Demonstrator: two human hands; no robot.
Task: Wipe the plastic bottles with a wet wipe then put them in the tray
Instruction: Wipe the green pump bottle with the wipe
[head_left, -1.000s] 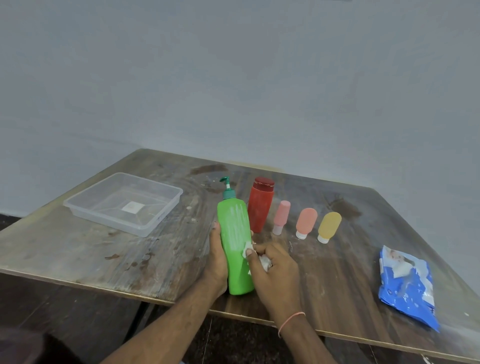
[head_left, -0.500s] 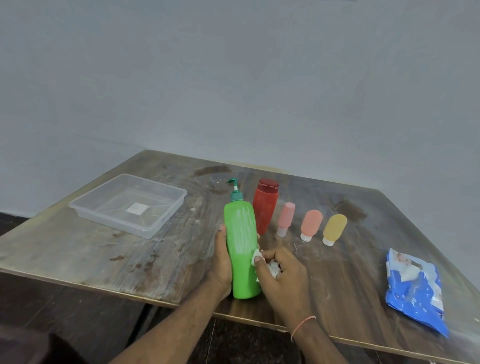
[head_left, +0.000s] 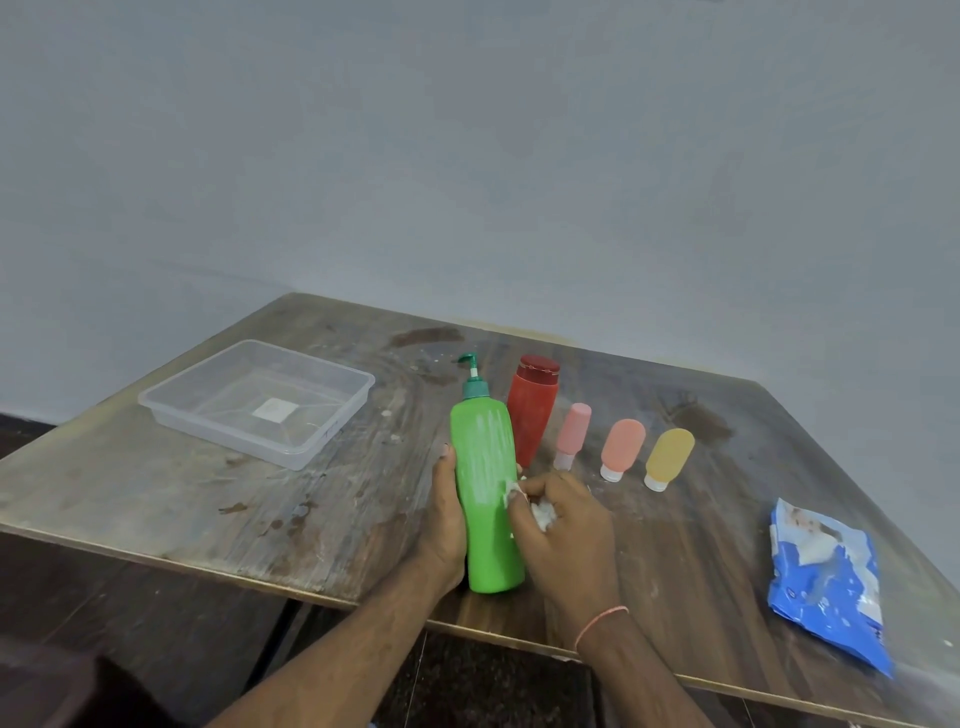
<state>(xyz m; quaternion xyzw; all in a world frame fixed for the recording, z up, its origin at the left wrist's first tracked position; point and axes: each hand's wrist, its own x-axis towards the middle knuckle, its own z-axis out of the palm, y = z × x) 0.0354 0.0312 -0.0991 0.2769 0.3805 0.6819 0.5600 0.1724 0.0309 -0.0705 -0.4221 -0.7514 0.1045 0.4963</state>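
Progress: The task was judged to be at its first bottle; no bottle lay in the tray, and five bottles remained to be placed.
Step in hand: Wiping of the green pump bottle (head_left: 488, 499), which stood upright near the table (head_left: 208, 499) front edge, at about 6 o'clock from the table centre.
Left hand: The left hand (head_left: 445, 525) was curled round the bottle's left side and steadied it.
Right hand: The right hand (head_left: 563, 530) pinched a crumpled wet wipe (head_left: 540, 514) and pressed it against the bottle's right side.
Surface condition: Pale streaks showed on the green body, judged to be wipe moisture or residue.
Remaining bottles: The red bottle (head_left: 531, 410) stood just behind the green one at 12 o'clock; the pink bottle (head_left: 573, 435), the salmon bottle (head_left: 622, 448) and the yellow bottle (head_left: 668, 457) stood cap-down in a row toward 2 o'clock. None appeared handled.
Tray: The clear plastic tray (head_left: 332, 441) sat at 10 o'clock, well apart from the hands. It held no bottle; only a pale square, possibly a label, showed at its base.
Wipe pack: The blue wipe pack (head_left: 826, 582) lay at 4 o'clock; whether it was open could not be told.
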